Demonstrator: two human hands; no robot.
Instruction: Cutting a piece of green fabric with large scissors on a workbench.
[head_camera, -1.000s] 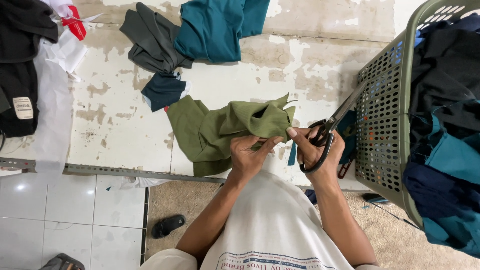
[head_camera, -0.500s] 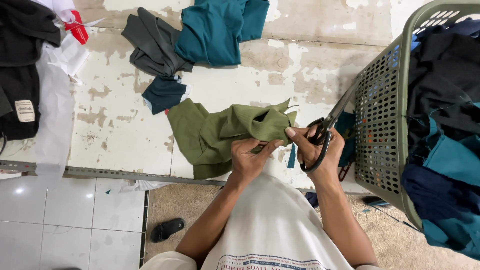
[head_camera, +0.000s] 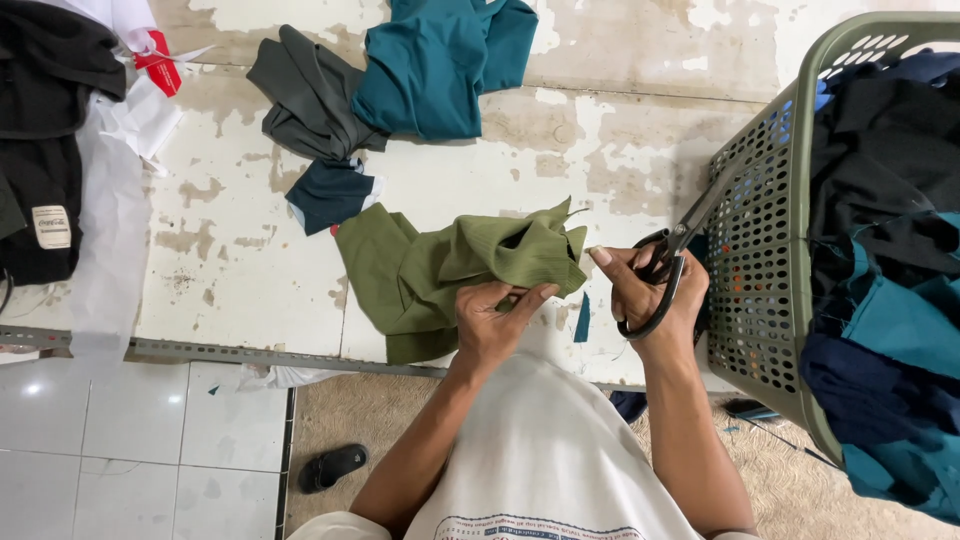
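Note:
An olive green ribbed garment (head_camera: 440, 275) lies bunched on the worn white table (head_camera: 230, 250). My left hand (head_camera: 495, 325) pinches its near edge. My right hand (head_camera: 650, 295) grips black-handled scissors (head_camera: 670, 265), blades pointing up and right toward the basket, thumb stretched toward the green cloth. A small teal scrap (head_camera: 583, 320) hangs between my hands.
A green perforated laundry basket (head_camera: 770, 260) full of dark and teal clothes stands at the right. Teal (head_camera: 440, 60), grey (head_camera: 310, 95) and navy (head_camera: 330, 190) garments lie at the table's back. Black clothes (head_camera: 45, 130) and white plastic sit at left. A black sandal (head_camera: 333, 465) lies on the floor.
Both hands stay on the green garment and the scissors, shifting only slightly. The cloth bunch has been drawn a little nearer my left hand.

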